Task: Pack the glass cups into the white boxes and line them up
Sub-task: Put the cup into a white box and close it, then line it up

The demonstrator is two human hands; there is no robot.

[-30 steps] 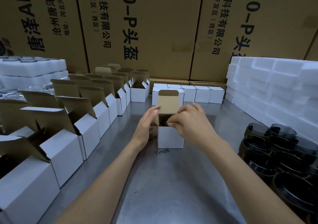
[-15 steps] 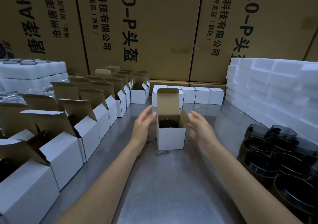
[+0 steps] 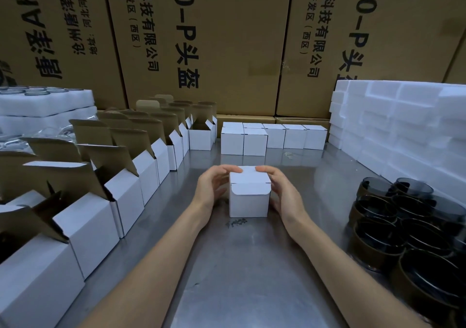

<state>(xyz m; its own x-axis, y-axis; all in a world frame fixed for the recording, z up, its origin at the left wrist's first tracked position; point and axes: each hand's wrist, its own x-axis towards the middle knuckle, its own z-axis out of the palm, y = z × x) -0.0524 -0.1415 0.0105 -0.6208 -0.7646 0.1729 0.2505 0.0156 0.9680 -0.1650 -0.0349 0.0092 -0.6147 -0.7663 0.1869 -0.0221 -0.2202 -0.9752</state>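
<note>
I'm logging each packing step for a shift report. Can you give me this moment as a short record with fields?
box in hand: white box, lid folded down, tuck flap still outside the front
left hand: holds the box's left side
right hand: holds its right side
closed boxes: rowed at the back
open boxes: rowed on the left
glass cups: dark, clustered on the right
surface: metal table

Two bare forearms, no sleeves, hands (image 3: 214, 186) without rings, watches or gloves

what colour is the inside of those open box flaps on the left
Brown cardboard inside the open box flaps, white outside; head view.
</note>
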